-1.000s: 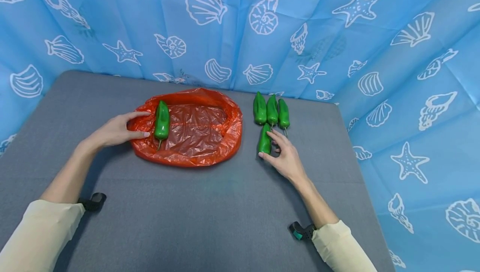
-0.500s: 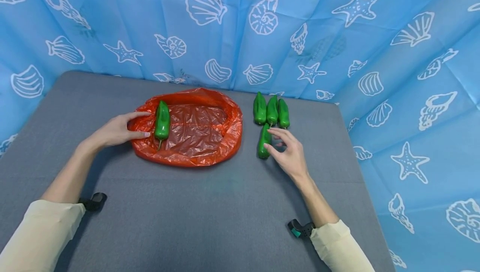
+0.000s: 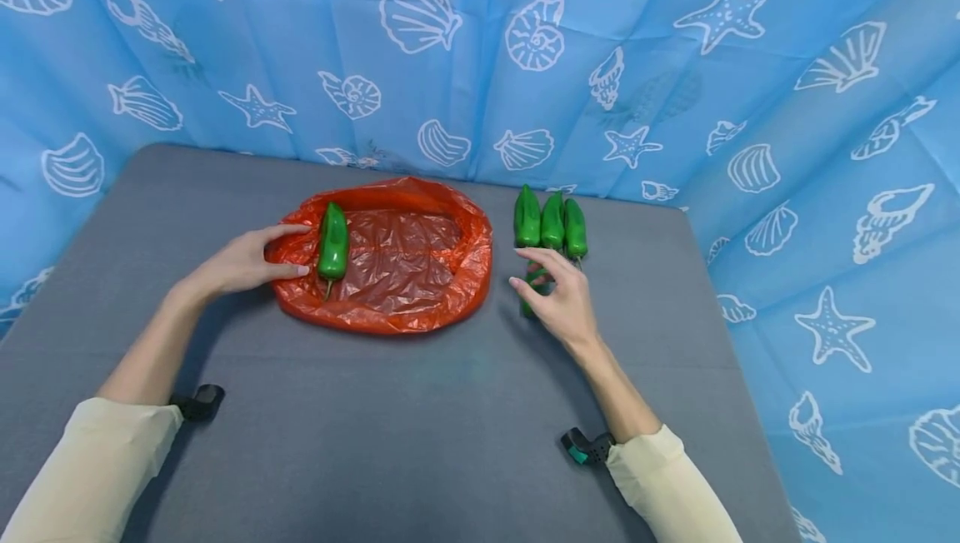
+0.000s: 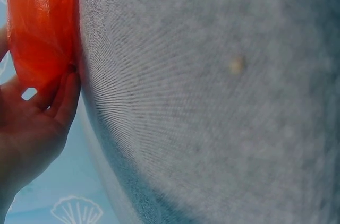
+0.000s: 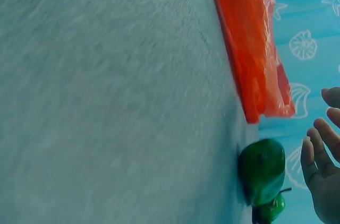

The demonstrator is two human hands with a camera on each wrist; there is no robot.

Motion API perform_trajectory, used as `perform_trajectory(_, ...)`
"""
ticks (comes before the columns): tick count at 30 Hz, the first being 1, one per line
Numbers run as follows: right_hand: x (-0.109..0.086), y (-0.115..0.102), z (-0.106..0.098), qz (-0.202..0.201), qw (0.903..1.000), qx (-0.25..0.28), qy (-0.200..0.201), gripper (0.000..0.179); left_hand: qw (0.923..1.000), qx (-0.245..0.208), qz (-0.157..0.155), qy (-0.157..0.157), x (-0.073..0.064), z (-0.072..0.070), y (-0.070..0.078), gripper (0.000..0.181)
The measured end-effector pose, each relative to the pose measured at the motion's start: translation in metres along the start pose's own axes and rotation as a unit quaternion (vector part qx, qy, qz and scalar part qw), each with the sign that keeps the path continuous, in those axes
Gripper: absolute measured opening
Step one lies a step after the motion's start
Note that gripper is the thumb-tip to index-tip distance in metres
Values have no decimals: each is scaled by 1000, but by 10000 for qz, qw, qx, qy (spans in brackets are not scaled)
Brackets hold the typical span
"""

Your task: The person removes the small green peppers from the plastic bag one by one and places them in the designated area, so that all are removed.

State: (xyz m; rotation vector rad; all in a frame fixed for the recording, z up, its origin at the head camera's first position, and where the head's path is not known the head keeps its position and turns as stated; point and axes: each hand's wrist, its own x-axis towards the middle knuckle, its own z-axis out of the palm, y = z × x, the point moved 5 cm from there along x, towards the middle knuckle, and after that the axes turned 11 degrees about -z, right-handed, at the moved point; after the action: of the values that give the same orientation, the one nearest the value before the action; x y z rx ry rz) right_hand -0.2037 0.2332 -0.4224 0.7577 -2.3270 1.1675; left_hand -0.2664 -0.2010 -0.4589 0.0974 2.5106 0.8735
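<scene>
A red plastic bag (image 3: 405,322) lies with its mouth spread wide, and one green pepper (image 3: 333,243) rests inside at its left end. The left hand (image 3: 240,264) grips the bag's left rim; in the left wrist view its fingers wrap the red plastic. Over another green pepper (image 3: 528,310), partly hidden beneath it, hovers the right hand (image 3: 558,297), thumb and fingers apart and holding nothing. The right wrist view shows this hand raised off the pepper (image 5: 261,171). Behind it, three green peppers stand in a row, the middle pepper (image 3: 552,222) touching its neighbours.
A grey cloth-covered table (image 3: 420,443) carries everything. Along its back and right edges hangs a blue curtain (image 3: 465,68) with white shells and starfish. Both wrists wear small black cameras, and the sleeves are cream.
The right hand has let go of the front pepper and lifted above it, covering more of it. The left hand keeps its place on the bag. The head view has shifted slightly.
</scene>
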Motion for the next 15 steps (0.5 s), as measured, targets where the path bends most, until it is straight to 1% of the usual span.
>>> perform_trajectory(7,10,-7,14,-52,9994,201,-269,43,10000,-73,-17,-57,0,0,0,84)
perform_trajectory(12,19,-15,28,-63,9975,488,-500,44,9999,-97,-17,-83,-2,0,1,84)
perform_trajectory(15,25,-19,36,-101,9964,635,-559,46,9999,-100,-37,-92,-2,0,2,84)
